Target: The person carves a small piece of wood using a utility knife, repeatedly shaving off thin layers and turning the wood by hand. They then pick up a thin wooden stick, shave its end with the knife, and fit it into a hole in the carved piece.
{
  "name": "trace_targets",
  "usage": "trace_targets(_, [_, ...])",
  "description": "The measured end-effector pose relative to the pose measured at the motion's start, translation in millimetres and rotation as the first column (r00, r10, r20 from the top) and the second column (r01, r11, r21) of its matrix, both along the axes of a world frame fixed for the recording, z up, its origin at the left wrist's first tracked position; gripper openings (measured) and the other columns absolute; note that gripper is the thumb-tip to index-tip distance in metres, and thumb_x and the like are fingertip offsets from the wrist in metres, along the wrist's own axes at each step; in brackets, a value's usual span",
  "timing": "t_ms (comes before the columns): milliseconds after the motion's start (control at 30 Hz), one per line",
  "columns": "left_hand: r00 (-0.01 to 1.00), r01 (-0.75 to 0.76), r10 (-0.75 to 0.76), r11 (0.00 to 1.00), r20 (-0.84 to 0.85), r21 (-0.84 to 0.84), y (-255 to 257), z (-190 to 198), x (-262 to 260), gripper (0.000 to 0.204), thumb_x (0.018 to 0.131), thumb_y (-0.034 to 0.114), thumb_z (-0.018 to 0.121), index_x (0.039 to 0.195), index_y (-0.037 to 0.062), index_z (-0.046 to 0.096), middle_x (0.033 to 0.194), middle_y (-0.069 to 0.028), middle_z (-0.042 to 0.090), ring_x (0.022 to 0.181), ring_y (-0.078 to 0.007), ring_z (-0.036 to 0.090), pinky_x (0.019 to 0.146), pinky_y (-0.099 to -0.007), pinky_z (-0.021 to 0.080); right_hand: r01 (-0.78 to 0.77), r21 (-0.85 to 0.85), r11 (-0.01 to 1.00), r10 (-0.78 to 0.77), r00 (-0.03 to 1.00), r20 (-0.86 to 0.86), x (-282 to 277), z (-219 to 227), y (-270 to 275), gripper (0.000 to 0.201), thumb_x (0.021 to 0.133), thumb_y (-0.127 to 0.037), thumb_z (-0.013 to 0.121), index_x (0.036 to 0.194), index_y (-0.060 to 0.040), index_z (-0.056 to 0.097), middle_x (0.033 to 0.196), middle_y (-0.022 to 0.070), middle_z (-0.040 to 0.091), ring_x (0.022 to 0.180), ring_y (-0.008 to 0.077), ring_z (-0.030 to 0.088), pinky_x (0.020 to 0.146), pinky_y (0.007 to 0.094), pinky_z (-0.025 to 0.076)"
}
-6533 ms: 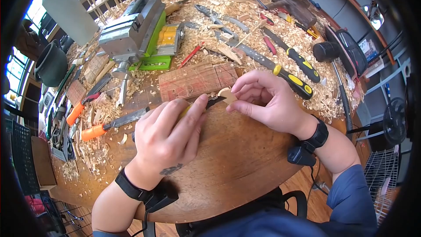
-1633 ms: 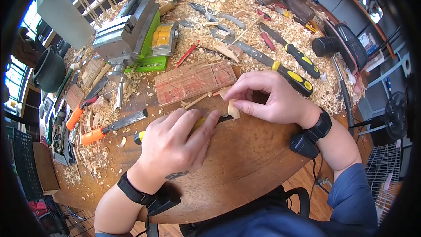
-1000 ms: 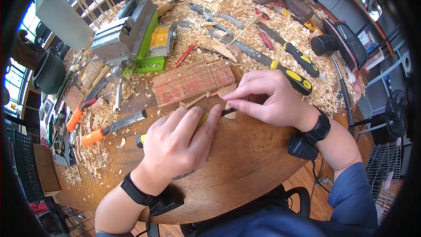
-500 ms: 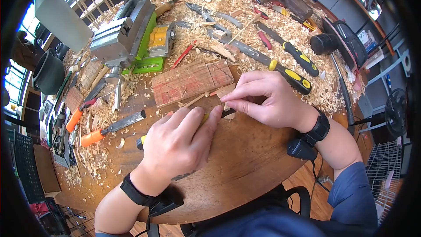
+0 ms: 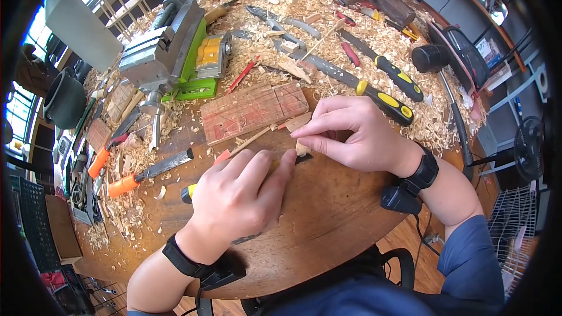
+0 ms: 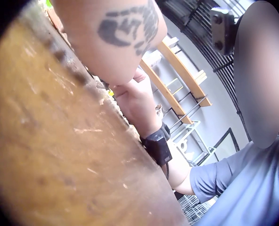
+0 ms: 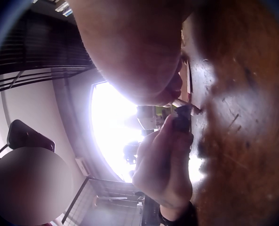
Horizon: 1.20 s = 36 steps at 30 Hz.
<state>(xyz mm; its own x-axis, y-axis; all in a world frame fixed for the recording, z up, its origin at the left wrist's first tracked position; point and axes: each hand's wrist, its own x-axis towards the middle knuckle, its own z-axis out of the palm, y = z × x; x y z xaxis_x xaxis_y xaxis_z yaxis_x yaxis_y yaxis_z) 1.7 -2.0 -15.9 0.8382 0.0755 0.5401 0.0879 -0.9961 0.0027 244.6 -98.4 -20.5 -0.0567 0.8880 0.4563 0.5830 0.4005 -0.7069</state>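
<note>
Near the middle of the bench, my left hand (image 5: 237, 196) grips the yellow-and-black handle (image 5: 188, 192) of a tool with a short dark blade (image 5: 303, 158). The handle's butt sticks out behind the palm, and the fingers hide most of the rest. Opposite it, my right hand (image 5: 354, 134) pinches a small pale wood piece (image 5: 302, 148) between thumb and fingertips. The piece overlaps the blade in the head view, low over the bench. Both hands also meet in the right wrist view, where the left hand (image 7: 163, 162) sits below the dark blade.
A red-marked board (image 5: 254, 112) lies just beyond the hands, with a thin wood strip (image 5: 250, 140) beside it. An orange-handled chisel (image 5: 149, 172) lies to the left. Farther back stand a metal vise (image 5: 161, 47) and files (image 5: 383, 96) among shavings. A mallet (image 5: 430, 58) is at right.
Since the earliest frame, both hands have come lower and closer together, and the wood piece has turned. Over the last second, the piece and blade have shifted slightly while both grips stay the same.
</note>
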Motion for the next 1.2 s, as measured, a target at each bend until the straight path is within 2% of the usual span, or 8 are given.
trace_targets(33, [1.0, -0.003, 0.003, 1.0, 0.01, -0.01, -0.1, 0.8, -0.3, 0.05, 0.074, 0.008, 0.079, 0.124, 0.0052, 0.081, 0.095, -0.0073, 0.067, 0.068, -0.0213, 0.064, 0.058, -0.0338, 0.053, 0.003, -0.017, 1.0, -0.003, 1.0, -0.008, -0.4, 1.5, -0.8, 0.009, 0.094, -0.007, 0.083, 0.102, -0.0042, 0.085, 0.086, 0.0058, 0.075, 0.068, 0.0146, 0.068, 0.062, 0.0293, 0.054])
trace_targets(133, [0.998, 0.0, -0.005, 0.997, 0.056, 0.079, 0.6, 3.2, 1.9, 0.05, 0.073, 0.006, 0.079, 0.123, 0.0036, 0.081, 0.095, -0.0072, 0.066, 0.067, -0.0207, 0.062, 0.057, -0.0335, 0.051, 0.018, -0.016, 1.0, -0.018, 1.0, 0.012, -1.3, 2.3, -1.6, 0.008, 0.094, -0.007, 0.083, 0.102, -0.0039, 0.085, 0.085, 0.0059, 0.074, 0.068, 0.0147, 0.068, 0.061, 0.0293, 0.054])
trace_targets(367, [0.998, -0.004, -0.003, 0.994, 0.063, 0.113, 1.1, 3.3, 2.2, 0.051, 0.073, 0.004, 0.077, 0.123, 0.0021, 0.08, 0.094, -0.0075, 0.066, 0.067, -0.0206, 0.061, 0.056, -0.0334, 0.05, 0.033, 0.022, 0.999, -0.034, 0.999, 0.027, -1.2, -0.6, -0.4, 0.008, 0.094, -0.007, 0.083, 0.101, -0.0035, 0.084, 0.083, 0.0067, 0.073, 0.067, 0.0154, 0.068, 0.06, 0.0296, 0.054])
trace_targets(433, [0.998, -0.031, 0.027, 0.996, 0.049, 0.079, -1.3, 5.3, 3.8, 0.039, 0.08, 0.007, 0.077, 0.119, 0.0034, 0.082, 0.087, -0.0021, 0.059, 0.069, -0.0149, 0.059, 0.057, -0.0299, 0.05, 0.042, 0.017, 0.999, -0.042, 0.999, 0.017, -1.7, -0.4, -0.9, 0.008, 0.094, -0.007, 0.083, 0.101, -0.0033, 0.084, 0.083, 0.007, 0.073, 0.066, 0.016, 0.067, 0.06, 0.0302, 0.053])
trace_targets(633, [0.998, -0.044, 0.042, 0.998, 0.046, 0.033, -1.3, 4.5, 5.4, 0.027, 0.084, 0.007, 0.077, 0.11, 0.0042, 0.083, 0.082, -0.0008, 0.054, 0.066, -0.0138, 0.058, 0.053, -0.0304, 0.047, 0.04, 0.011, 0.999, -0.04, 0.999, 0.021, -2.2, 1.5, -1.5, 0.009, 0.094, -0.007, 0.083, 0.102, -0.0036, 0.084, 0.083, 0.0068, 0.073, 0.066, 0.0159, 0.067, 0.06, 0.0303, 0.053])
trace_targets(867, [1.0, -0.003, 0.003, 0.999, 0.028, 0.033, -5.0, -1.6, 3.7, 0.022, 0.085, 0.008, 0.078, 0.107, 0.0054, 0.083, 0.082, -0.0003, 0.056, 0.066, -0.0131, 0.059, 0.05, -0.0302, 0.044, 0.035, 0.009, 0.999, -0.035, 0.999, 0.009, -2.6, 1.4, -1.2, 0.01, 0.093, -0.008, 0.084, 0.102, -0.0035, 0.084, 0.083, 0.0065, 0.073, 0.066, 0.0157, 0.067, 0.06, 0.03, 0.053])
trace_targets(933, [1.0, -0.01, 0.01, 1.0, -0.013, -0.01, -5.8, 0.3, -0.6, 0.046, 0.075, 0.008, 0.079, 0.121, 0.005, 0.082, 0.093, -0.0067, 0.065, 0.07, -0.0208, 0.064, 0.058, -0.0339, 0.052, 0.033, 0.008, 0.999, -0.033, 0.999, 0.004, -2.5, 0.8, -1.0, 0.009, 0.093, -0.008, 0.084, 0.102, -0.0036, 0.084, 0.082, 0.0064, 0.072, 0.066, 0.0157, 0.067, 0.06, 0.0299, 0.053])
trace_targets(1200, [0.999, -0.021, 0.018, 0.996, 0.037, 0.082, -2.1, 2.5, 1.9, 0.052, 0.073, 0.007, 0.079, 0.125, 0.0045, 0.081, 0.094, -0.0067, 0.065, 0.069, -0.0203, 0.062, 0.057, -0.0334, 0.051, 0.042, 0.012, 0.999, -0.043, 0.999, 0.021, -2.2, 0.2, -1.0, 0.009, 0.093, -0.007, 0.083, 0.101, -0.0037, 0.084, 0.082, 0.0067, 0.072, 0.066, 0.0162, 0.067, 0.059, 0.0302, 0.053])
